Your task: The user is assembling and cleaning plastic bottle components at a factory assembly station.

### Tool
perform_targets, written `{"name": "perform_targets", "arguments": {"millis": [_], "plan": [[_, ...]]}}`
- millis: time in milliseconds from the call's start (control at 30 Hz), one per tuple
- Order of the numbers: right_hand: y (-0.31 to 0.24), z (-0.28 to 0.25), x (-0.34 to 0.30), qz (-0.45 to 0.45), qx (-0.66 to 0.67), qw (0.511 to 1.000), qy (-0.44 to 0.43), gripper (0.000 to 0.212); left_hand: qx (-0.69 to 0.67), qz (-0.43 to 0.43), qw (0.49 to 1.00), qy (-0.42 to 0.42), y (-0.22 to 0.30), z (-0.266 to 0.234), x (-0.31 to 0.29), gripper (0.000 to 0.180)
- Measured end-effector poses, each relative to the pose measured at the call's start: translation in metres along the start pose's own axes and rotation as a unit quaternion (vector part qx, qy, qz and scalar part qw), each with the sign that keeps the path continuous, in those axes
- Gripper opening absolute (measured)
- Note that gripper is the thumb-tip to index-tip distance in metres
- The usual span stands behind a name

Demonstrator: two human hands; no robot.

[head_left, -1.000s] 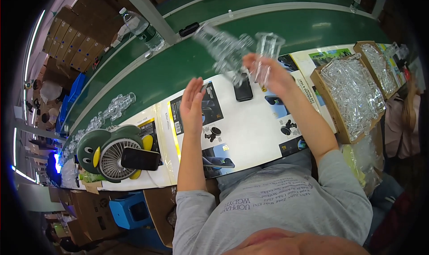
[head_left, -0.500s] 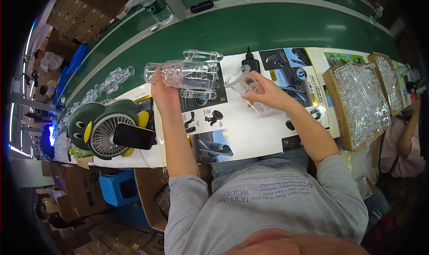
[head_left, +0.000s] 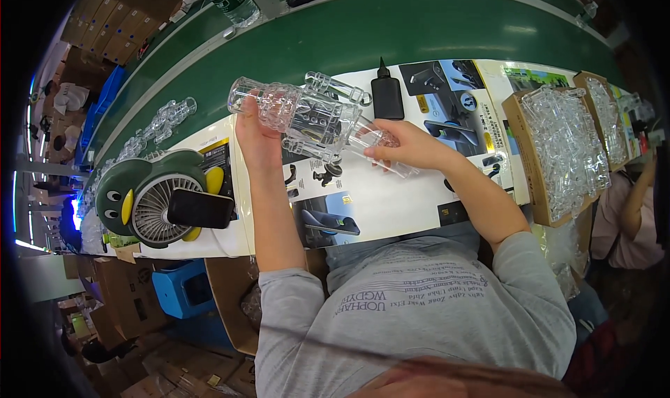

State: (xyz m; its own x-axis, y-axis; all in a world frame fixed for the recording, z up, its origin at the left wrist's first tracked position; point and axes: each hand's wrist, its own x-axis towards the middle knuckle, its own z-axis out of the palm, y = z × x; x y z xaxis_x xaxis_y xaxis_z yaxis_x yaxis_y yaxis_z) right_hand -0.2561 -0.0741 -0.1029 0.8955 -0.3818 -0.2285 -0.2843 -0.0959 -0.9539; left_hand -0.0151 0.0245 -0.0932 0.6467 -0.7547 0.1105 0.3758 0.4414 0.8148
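Observation:
My left hand (head_left: 258, 138) is wrapped round the narrow end of a clear plastic body (head_left: 317, 120), a ribbed cylinder with thin clear tubes along its two sides. It lies tilted above the printed sheet. My right hand (head_left: 412, 146) pinches a clear flared plastic piece (head_left: 361, 141) whose wide rim is at the open right end of the body. Whether the two parts are joined or only touching I cannot tell. Just beyond my right hand stands a black squeeze bottle (head_left: 386, 96) with a pointed nozzle.
Cardboard boxes (head_left: 523, 157) of clear plastic parts stand on the right. A green penguin-shaped fan (head_left: 150, 199) with a black phone (head_left: 202, 209) is on the left. More clear assemblies (head_left: 167, 120) lie behind it. A water bottle (head_left: 234, 3) stands at the far left.
My right hand has brought the flared piece left to the body's open end. The body has tilted, its right end now lower. The view has shifted slightly.

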Motion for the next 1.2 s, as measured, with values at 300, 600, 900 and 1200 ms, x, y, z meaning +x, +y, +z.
{"name": "perform_targets", "arguments": {"millis": [300,600,900,1200], "plan": [[-0.001,-0.01,-0.004,-0.02,-0.041,0.999,0.02,0.05,-0.006,-0.016,1.0,-0.003,-0.007,0.008,0.004,0.034],[-0.005,-0.007,0.001,-0.103,-0.206,0.968,0.097,0.066,-0.023,0.016,0.997,-0.072,0.016,0.02,-0.013,0.034],[0.024,0.027,-0.022,-0.211,-0.058,0.975,0.031,0.074,-0.076,0.128,0.913,-0.381,0.09,0.083,-0.079,0.065],[0.003,0.037,-0.027,-0.118,-0.09,0.988,-0.032,0.075,-0.067,0.158,0.928,-0.33,0.074,0.104,-0.097,0.062]]}}
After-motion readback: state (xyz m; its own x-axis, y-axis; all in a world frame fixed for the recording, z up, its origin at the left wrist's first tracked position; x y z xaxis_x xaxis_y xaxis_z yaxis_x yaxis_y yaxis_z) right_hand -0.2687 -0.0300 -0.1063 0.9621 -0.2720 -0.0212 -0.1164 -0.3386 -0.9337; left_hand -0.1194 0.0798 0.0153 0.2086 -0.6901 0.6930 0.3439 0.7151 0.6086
